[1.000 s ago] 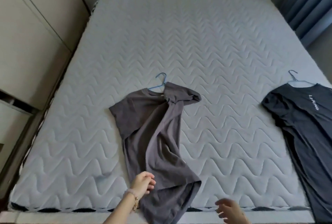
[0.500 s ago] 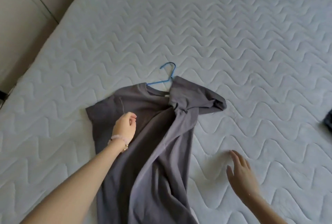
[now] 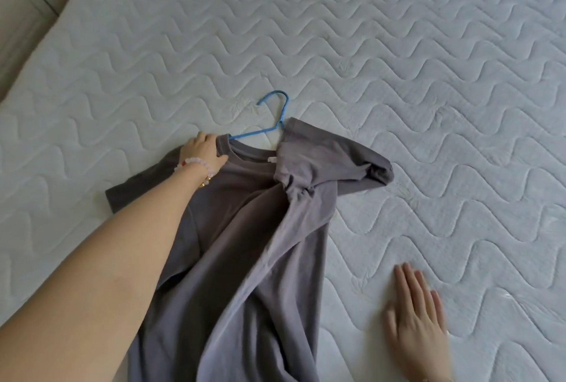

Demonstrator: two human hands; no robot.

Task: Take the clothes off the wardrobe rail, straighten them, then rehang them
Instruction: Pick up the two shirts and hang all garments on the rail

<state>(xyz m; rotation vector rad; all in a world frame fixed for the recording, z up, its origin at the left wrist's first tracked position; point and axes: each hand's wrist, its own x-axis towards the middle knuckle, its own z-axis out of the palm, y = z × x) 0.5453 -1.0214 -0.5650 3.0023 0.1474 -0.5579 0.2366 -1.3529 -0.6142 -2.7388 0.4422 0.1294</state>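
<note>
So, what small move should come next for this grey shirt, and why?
Probably the right hand should reach for the folded-over sleeve and flip it outward. The left hand grips the grey T-shirt at the collar, by the blue hanger; the right hand lies flat on the mattress, free.

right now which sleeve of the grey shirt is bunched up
The sleeve on the picture's right, folded across and twisted; the other sleeve, by the left hand gripping the grey shirt, lies flat.
</note>
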